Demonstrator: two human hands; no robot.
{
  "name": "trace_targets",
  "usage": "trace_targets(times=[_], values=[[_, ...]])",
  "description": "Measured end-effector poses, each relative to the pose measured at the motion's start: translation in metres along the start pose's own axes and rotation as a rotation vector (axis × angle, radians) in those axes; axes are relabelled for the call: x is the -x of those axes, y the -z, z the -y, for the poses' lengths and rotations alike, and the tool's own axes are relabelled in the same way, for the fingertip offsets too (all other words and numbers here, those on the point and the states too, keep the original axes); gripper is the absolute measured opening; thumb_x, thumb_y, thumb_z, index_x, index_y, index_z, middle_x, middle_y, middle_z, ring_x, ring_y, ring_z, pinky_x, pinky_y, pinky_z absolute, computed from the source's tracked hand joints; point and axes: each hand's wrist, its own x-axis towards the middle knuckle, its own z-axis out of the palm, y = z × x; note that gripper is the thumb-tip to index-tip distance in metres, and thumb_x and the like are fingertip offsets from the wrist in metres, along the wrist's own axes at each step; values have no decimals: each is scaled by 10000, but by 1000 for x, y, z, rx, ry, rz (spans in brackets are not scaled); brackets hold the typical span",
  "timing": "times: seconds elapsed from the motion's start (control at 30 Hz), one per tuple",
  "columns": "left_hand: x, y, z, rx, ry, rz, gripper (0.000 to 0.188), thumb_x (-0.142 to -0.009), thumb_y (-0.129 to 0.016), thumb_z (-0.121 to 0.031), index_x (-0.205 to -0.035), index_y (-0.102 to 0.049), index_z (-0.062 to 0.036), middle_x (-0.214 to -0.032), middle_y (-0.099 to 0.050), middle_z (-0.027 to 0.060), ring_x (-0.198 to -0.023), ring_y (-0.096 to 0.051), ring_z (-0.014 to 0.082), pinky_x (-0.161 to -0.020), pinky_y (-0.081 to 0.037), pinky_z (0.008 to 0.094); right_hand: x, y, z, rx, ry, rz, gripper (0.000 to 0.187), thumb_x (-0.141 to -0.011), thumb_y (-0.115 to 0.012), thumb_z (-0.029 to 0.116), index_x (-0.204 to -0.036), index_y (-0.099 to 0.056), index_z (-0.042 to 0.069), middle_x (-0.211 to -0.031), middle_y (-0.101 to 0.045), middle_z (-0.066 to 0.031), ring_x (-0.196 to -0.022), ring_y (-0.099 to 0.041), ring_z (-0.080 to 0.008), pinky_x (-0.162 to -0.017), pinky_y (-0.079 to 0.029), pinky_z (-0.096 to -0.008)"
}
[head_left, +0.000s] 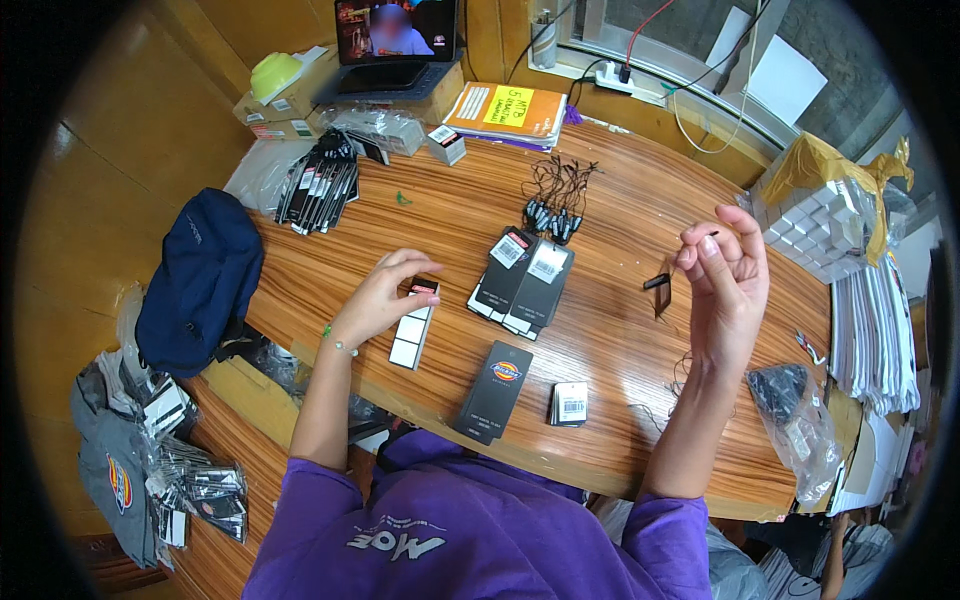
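Note:
My left hand [385, 298] rests at the head of a narrow stack of white labels with a black and red top [405, 342]. Its thumb and forefinger are apart and grip nothing. Raised over the table's right side, my right hand [728, 270] pinches a thin black tag string, with a small dark piece [657, 283] hanging beside the fingers. Between the hands lie two piles of black hang tags with white barcode stickers [525, 285]. Closer to me are another pile of black hang tags [495, 388] and a small stack of barcode tags [569, 404].
Bunched black tag strings [552, 205] lie behind the piles; loose strings [672, 395] lie near my right forearm. More tags [318, 190], a phone on a box [385, 78], an orange folder [508, 110], a carton of white boxes [815, 220] and a navy pouch [198, 280] surround them.

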Motion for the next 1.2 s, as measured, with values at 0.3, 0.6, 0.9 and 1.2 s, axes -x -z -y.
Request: trace_targets(times=[0.3, 0.6, 0.9, 1.2], values=[[15, -11, 33, -81, -7, -97, 428, -655, -755, -146, -1045, -611, -44, -1035, -538, 100, -1014, -485, 255, -893, -398, 344, -2, 7, -9, 250, 61, -16, 162, -829, -591, 22, -982, -606, -26, -836, -647, -99, -750, -599, -120, -704, -467, -237], [12, 0, -30, 632, 170, -192, 232, -786, -604, 70, -1016, -587, 40, -922, -643, 68, -855, -614, 113, -707, -480, 205, 8, -13, -7, 280, -75, 99, 116, -814, -596, -27, -928, -594, -45, -838, -644, -88, -779, -626, -125, -705, -489, -224], [-46, -33, -130, 575, -278, -403, 174, -737, -658, 86, -898, -604, 50, -839, -643, 89, -766, -635, 127, -689, -530, 227, 22, -37, -15, 487, 16, 146, 176, -778, -604, -27, -942, -539, -22, -741, -599, -42, -650, -554, -80, -612, -434, -215], [-50, -42, -148, 490, -345, -400, 131, -745, -680, -8, -868, -640, 14, -828, -659, 93, -713, -643, 143, -594, -528, 232, 22, -39, -17, 673, 178, 164, 214, -769, -573, -40, -961, -487, -1, -661, -555, -75, -595, -545, -138, -578, -434, -253]])
